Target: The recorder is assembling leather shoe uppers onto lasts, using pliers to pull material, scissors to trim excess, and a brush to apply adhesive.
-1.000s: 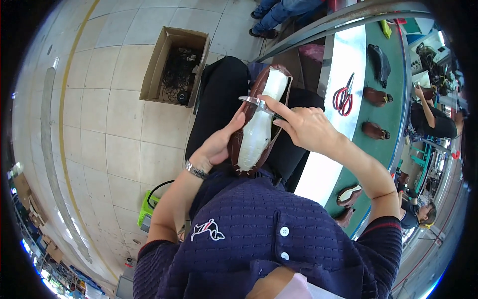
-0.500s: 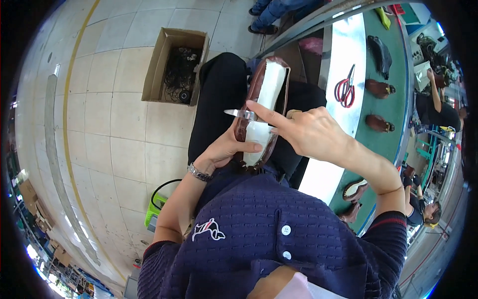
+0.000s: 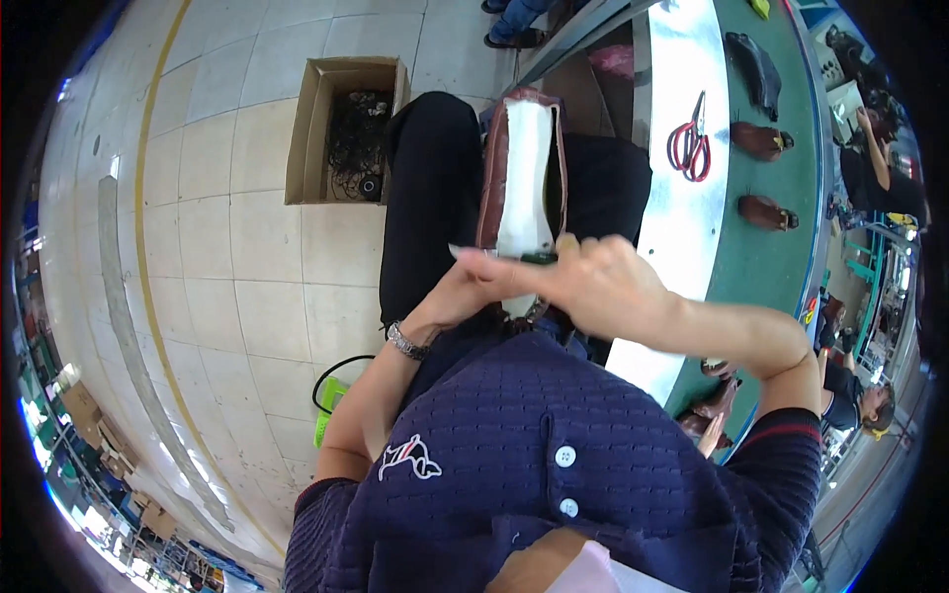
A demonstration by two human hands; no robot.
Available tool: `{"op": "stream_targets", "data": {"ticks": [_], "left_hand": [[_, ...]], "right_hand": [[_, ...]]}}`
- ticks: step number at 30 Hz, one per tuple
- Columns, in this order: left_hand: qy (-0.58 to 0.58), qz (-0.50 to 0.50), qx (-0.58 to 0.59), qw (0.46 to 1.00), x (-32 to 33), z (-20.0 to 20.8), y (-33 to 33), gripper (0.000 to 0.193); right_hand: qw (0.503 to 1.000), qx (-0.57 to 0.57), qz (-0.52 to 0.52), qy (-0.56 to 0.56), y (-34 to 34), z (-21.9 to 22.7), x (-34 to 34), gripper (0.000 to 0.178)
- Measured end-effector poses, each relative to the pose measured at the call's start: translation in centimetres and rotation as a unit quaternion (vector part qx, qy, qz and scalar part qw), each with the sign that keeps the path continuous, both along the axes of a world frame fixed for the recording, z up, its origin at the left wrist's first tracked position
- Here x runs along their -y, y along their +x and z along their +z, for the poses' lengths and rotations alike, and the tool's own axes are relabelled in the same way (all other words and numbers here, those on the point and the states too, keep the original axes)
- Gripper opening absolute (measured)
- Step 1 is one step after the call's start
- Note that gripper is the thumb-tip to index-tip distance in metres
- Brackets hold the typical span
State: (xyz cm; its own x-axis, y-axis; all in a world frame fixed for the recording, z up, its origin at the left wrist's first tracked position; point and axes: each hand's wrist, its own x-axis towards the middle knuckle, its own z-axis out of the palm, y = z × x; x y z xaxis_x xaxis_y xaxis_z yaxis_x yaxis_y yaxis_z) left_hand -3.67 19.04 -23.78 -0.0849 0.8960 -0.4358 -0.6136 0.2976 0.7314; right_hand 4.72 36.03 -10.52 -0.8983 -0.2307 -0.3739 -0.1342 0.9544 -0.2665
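A brown leather shoe upper with a white insole facing up lies lengthwise between my thighs. Its near end is gripped in my left hand, whose thumb area is partly covered by my other hand. Across that near end reaches my right hand, closed round a knife; its index finger is stretched along the tool. Only the blade's tip and a bit of the dark green handle show; the rest is hidden. Motion blurs the right hand slightly.
To my right runs a white metal ledge with red-handled scissors. Beyond it, a green belt carries brown shoes and a black one. Another person's hand touches shoes there. A cardboard box stands on the floor.
My right hand with the knife has come down the shoe toward me, and the blade is now mostly covered. The shoe stands straighter. Another person's hand has appeared at the belt.
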Motion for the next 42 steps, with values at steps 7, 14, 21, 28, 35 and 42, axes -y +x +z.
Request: {"op": "stream_targets", "data": {"ticks": [7,14,21,28,35,42], "left_hand": [[-0.043,-0.005,0.021,0.999,-0.5,-0.2,0.4,0.044],[-0.012,-0.065,-0.055,0.996,-0.8,0.0,0.6,0.046],[0.098,-0.134,-0.346,0.923,-7.3,7.2,-1.9,0.023],[0.138,-0.139,-0.679,0.708,-21.9,4.4,-4.7,0.038],[0.061,-0.113,-0.623,0.772,-23.7,4.1,-5.9,0.036],[0.175,-0.063,-0.724,0.664,-16.7,3.6,-1.5,0.107]], "right_hand": [[0.994,0.008,-0.108,-0.029,1.0,-1.5,0.1,0.084],[0.99,-0.059,-0.073,-0.105,4.4,-1.0,0.7,0.078],[0.963,-0.02,-0.267,-0.029,11.4,-3.5,-3.9,0.08],[0.764,-0.068,-0.544,-0.339,11.9,-5.2,-7.0,0.07],[0.632,0.066,-0.593,-0.494,8.4,-2.6,-10.7,0.069],[0.694,0.166,-0.562,-0.419,6.0,-0.1,-11.9,0.065]]}}
